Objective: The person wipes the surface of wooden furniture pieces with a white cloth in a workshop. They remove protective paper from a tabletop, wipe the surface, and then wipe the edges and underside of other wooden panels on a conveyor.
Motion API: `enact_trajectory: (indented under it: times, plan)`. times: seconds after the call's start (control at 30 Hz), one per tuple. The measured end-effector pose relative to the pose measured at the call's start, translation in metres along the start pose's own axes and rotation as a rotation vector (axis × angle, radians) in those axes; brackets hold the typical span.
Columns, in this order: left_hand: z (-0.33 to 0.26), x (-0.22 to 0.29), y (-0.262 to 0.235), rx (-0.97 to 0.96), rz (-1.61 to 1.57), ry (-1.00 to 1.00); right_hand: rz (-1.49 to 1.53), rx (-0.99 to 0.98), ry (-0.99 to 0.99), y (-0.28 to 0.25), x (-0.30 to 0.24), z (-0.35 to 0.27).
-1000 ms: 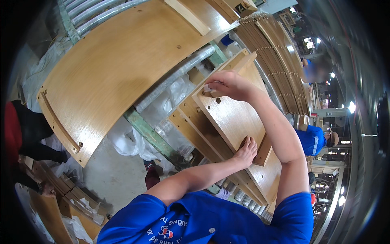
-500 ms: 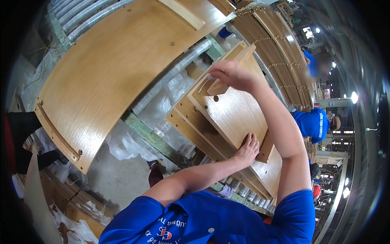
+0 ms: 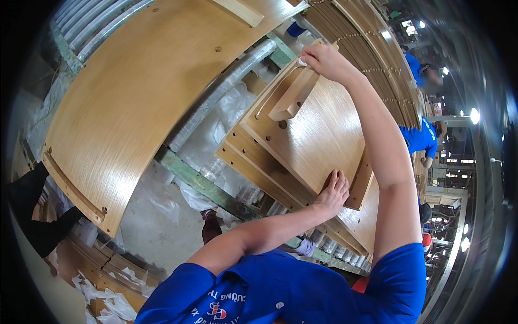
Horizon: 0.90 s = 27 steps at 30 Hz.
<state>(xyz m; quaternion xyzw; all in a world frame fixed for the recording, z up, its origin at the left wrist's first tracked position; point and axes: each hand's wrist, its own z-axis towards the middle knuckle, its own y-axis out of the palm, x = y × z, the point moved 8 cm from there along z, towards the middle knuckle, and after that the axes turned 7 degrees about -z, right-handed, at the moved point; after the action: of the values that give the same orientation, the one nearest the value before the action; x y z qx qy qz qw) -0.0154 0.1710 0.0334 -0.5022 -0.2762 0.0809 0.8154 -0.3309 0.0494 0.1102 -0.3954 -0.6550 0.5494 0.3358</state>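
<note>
Item: top wooden panel (image 3: 318, 135), light veneer, flat face up, lying uppermost on a stack of like panels (image 3: 259, 167); a short wooden batten (image 3: 294, 97) is fixed along its far end, with a drilled hole beside it.

Left hand (image 3: 332, 194): fingers spread open, palm flat on the near edge of the top wooden panel, gripping nothing.

Right hand (image 3: 324, 59): fingers curled shut over a small pale cloth or pad (image 3: 302, 62) at the panel's far edge, just beside the batten; what the pad is cannot be told exactly.

Surroundings: large curved wooden panel (image 3: 140, 102) to the left, well apart from the stack, with a rail along its lower edge. Between the two lie a roller conveyor rail (image 3: 221, 97), clear plastic sheeting (image 3: 216, 140) and a green metal beam (image 3: 199, 181). Concrete floor (image 3: 145, 227) shows below. A rack of upright thin boards (image 3: 372, 59) stands close behind the panel's far edge. Other people in blue shirts (image 3: 418, 135) stand to the right.

Open room: floor gap left of the stack; right side is closed by the rack.
</note>
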Motion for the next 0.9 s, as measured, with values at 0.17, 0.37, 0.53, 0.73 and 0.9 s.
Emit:
enact_trajectory:
  times: [0.17, 0.37, 0.53, 0.73, 0.9]
  plan:
    - [0.000, 0.000, 0.000, -0.013, -0.027, 0.012, -0.078, -0.080, -0.029, 0.008, 0.000, 0.006]
    - [0.000, -0.001, -0.002, -0.007, -0.054, 0.029, -0.029, -0.063, -0.019, 0.009, 0.013, 0.011]
    - [0.001, -0.001, 0.000, -0.027, -0.070, 0.027, -0.070, -0.037, -0.002, 0.004, 0.034, 0.021]
    - [0.000, 0.001, -0.002, -0.041, -0.096, 0.033, -0.079, 0.035, 0.092, -0.005, 0.082, 0.037]
    - [0.001, 0.000, -0.002, -0.041, -0.114, 0.046, -0.144, 0.129, 0.116, -0.014, 0.107, 0.049]
